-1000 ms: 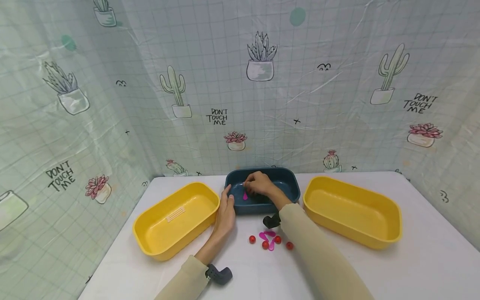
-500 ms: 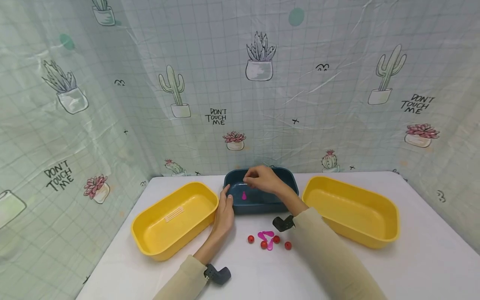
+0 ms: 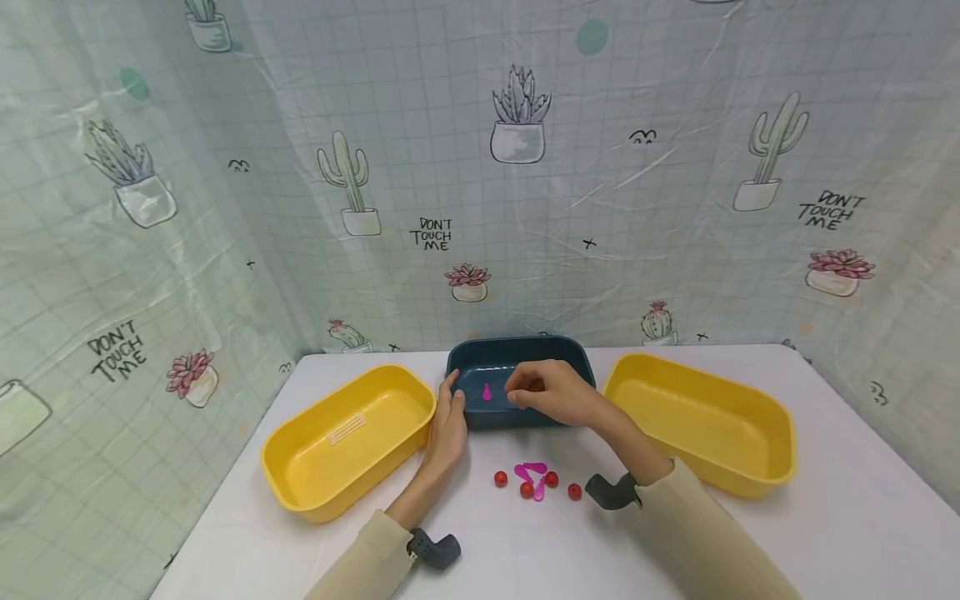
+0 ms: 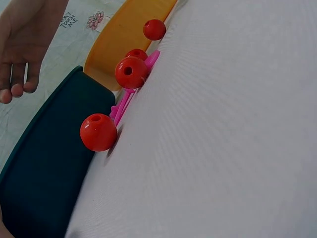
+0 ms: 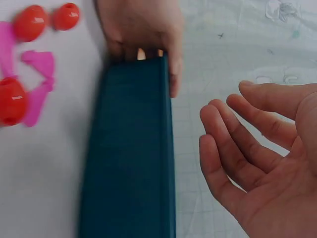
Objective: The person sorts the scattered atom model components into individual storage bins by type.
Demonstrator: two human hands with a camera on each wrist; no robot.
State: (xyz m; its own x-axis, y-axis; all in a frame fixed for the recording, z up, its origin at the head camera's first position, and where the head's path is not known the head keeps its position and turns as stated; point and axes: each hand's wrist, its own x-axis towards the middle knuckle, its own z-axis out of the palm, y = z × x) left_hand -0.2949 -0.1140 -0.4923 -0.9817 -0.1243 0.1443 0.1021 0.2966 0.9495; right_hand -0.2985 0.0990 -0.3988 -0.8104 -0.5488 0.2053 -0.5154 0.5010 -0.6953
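Note:
My left hand (image 3: 448,429) grips the near left corner of the dark blue bin (image 3: 498,419), thumb at the rim. In the right wrist view this left hand (image 5: 143,29) wraps the bin's far end. My right hand (image 3: 553,392) hovers over the bin's front right part, fingers loosely bent. The right wrist view shows the right hand (image 5: 257,153) with nothing in its fingers. One small pink teardrop-shaped piece (image 3: 487,392) lies on the bin's floor. Several red beads (image 4: 99,132) with holes and several pink pieces (image 3: 534,468) lie on the white table before the bin.
A yellow bin (image 3: 300,502) stands angled to the left, with a pale ribbed patch (image 3: 347,429) on its floor. Another yellow bin (image 3: 750,485) is to the right. Behind the white table (image 3: 510,558) hangs a cactus-print sheet (image 3: 570,208).
My right hand has come up from the bin's floor beside the pink piece and moved right and back toward me. The left hand stays at the bin's corner.

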